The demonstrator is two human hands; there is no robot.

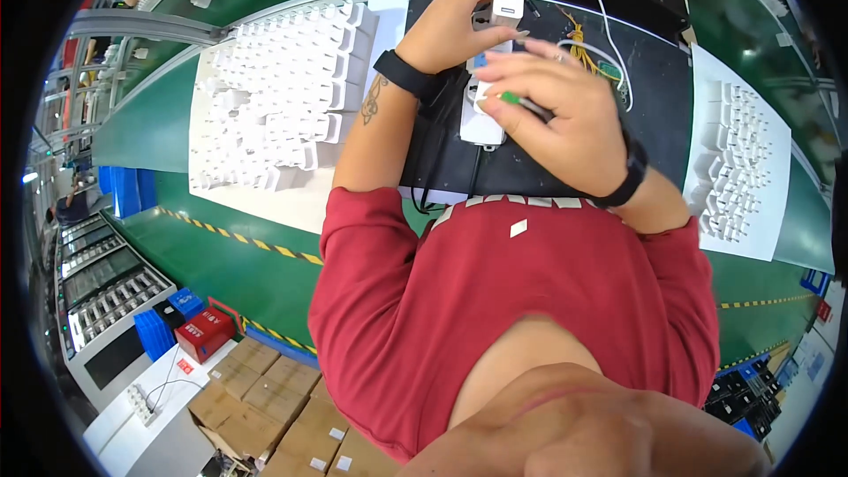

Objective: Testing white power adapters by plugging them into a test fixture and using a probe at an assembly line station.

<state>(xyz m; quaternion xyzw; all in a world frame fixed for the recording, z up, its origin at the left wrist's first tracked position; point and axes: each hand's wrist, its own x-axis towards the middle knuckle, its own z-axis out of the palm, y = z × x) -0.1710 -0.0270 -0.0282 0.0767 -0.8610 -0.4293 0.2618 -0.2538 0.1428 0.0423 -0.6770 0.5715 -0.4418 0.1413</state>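
Note:
My left hand (455,28) is closed around a white USB charger (507,3) over the far part of the dark work mat. The charger's port faces me. Nearer to me, my right hand (570,110) is curled, its fingertips close to the left thumb. A thin dark stick with a green end (510,98) pokes out between the right thumb and fingers; its exact kind I cannot make out. Below both hands lies a white power strip (481,128), partly hidden by them, with a black cord running toward me.
Rows of white chargers stand on a board (305,216) at the left, and more on a white sheet (760,238) at the right. Yellow wires (576,35), a white cable (604,13) and a small green circuit board (609,69) lie beyond my right hand. Cardboard boxes (247,406) are stacked at lower left.

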